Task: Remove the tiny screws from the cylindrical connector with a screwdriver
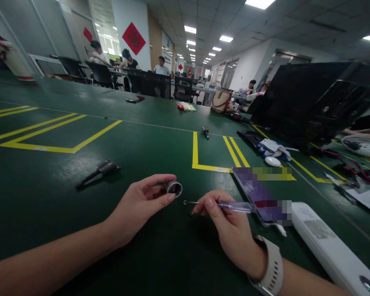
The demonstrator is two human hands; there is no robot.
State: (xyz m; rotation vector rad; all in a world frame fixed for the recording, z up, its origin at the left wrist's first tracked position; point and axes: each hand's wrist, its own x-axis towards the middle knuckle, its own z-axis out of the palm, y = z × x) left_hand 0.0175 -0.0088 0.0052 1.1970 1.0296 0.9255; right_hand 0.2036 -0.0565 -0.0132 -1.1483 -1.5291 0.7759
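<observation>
My left hand (142, 203) pinches a short hollow metal cylinder (179, 188) between thumb and fingers, its open end turned to the right. Inside the cylinder it is dark, and some detail there is too small to make out. In my right hand (226, 220) is a screwdriver (236, 206) with a clear purplish handle. Its thin shaft points left toward the cylinder, apart from it, with a tiny ring-like piece at the tip. A small dark part (191, 213) shows just below the shaft by my right fingertips. On the table left of my hands lies a dark metal part with a long shaft (101, 169).
Yellow tape lines mark the green table (154, 144). A smaller metal part (205, 131) lies farther back. At right are a phone (259, 193), a long white device (329, 246), a white mouse (272, 161), a cloth (274, 149), a black monitor (308, 102) and wires. People sit beyond.
</observation>
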